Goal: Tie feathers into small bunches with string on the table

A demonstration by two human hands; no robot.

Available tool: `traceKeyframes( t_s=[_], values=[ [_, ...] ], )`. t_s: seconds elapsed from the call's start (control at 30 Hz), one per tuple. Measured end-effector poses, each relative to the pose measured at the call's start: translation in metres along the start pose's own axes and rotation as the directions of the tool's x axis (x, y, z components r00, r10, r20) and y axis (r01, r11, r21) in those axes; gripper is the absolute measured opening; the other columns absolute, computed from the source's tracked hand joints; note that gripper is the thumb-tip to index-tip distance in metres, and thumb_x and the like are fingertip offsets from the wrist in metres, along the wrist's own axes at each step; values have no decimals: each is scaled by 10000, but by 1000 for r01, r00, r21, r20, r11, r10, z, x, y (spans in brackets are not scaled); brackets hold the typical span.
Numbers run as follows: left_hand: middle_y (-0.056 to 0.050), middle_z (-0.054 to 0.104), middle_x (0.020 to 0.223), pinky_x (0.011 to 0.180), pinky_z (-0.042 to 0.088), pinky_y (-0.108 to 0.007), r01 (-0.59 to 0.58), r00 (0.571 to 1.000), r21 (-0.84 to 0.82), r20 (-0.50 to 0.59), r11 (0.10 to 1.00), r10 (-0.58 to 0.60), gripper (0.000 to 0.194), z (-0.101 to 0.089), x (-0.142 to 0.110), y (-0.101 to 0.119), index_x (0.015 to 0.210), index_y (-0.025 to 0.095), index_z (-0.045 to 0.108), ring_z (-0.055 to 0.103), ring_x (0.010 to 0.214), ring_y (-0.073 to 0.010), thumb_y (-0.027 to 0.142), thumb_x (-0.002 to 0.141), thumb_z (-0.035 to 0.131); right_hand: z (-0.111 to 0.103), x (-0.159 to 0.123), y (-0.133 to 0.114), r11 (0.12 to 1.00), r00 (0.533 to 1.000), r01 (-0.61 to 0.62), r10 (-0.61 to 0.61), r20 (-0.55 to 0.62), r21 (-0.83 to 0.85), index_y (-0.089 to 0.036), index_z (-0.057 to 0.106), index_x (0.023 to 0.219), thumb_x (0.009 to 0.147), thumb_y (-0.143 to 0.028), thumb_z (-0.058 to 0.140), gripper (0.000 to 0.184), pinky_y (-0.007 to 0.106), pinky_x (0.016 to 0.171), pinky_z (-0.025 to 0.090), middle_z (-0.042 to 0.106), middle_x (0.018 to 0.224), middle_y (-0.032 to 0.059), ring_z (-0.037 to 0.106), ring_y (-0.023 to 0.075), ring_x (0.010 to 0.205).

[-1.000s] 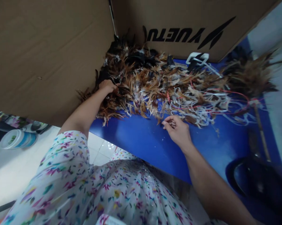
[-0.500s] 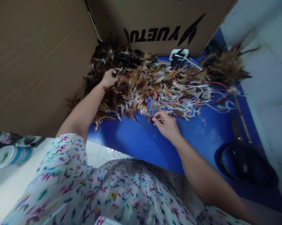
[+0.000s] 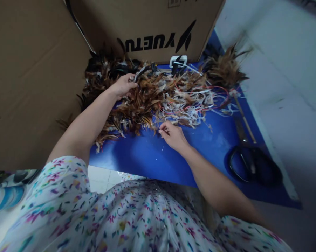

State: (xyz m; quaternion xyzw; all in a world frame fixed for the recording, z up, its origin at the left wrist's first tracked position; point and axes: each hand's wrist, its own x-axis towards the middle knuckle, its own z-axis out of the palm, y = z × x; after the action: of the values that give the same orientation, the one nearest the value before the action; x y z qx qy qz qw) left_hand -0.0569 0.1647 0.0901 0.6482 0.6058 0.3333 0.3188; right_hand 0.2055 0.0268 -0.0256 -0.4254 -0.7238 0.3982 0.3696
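A big heap of brown, black and white feathers [image 3: 152,94] lies on a blue table [image 3: 158,157], mixed with white strips and red threads [image 3: 200,101]. My left hand [image 3: 123,85] reaches over the heap's left part, fingers curled around a tuft of feathers. My right hand [image 3: 172,134] rests at the heap's near edge with fingertips pinched together on something small I cannot make out.
Cardboard boxes [image 3: 29,80] wall the left and back of the table; one box [image 3: 147,28] has black lettering. Black scissors [image 3: 249,164] lie at the right on the table. A feather duster on a stick [image 3: 226,70] lies at the back right. A white clip [image 3: 178,61] sits by the box.
The camera swung right, so everything shifted left in view. My left hand lifted from deep in the heap onto its top; my right hand stayed pinched at the near edge.
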Motion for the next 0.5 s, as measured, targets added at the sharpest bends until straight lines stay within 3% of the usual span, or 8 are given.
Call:
traceKeyframes(
  t_s=[0.07,0.13,0.27,0.37,0.5],
  values=[
    [-82,701,927,826,586,-443,90,991,-7,102,996,-89,354,7,-3,5,1222,185,580,731,892,-235,143,871,579,0,0,0,1000,1000,9,-9,0,7,-231,536,881,862,-296,546,69,294,688,476,623,732,-1,619,152,668],
    [-85,703,942,809,587,-424,101,985,-8,143,995,-99,376,11,-5,10,1254,182,553,737,873,-221,118,885,525,0,0,-1,1000,1000,5,-5,5,8,-231,531,879,863,-288,542,60,292,686,474,619,730,-3,613,149,662],
    [-81,695,929,792,583,-399,56,987,0,150,998,-56,326,13,-8,20,1219,167,548,738,858,-207,106,906,481,-1,0,-3,1000,1000,4,-4,9,3,-230,525,877,865,-271,535,44,290,685,464,612,728,-4,598,144,658],
    [-85,700,906,779,579,-390,4,986,12,169,1000,-6,239,13,-7,22,1177,165,558,737,830,-198,197,972,441,-1,0,-4,1000,1000,14,-13,12,-1,-229,525,885,863,-265,536,43,291,683,453,610,735,-5,588,144,660],
    [-87,707,887,766,577,-375,-99,981,127,178,987,76,289,14,1,13,1218,178,563,733,805,-191,318,1010,418,-1,0,-4,1000,1000,19,-19,13,-5,-227,523,881,860,-249,533,32,292,688,445,606,741,-7,581,142,657]
  ],
)
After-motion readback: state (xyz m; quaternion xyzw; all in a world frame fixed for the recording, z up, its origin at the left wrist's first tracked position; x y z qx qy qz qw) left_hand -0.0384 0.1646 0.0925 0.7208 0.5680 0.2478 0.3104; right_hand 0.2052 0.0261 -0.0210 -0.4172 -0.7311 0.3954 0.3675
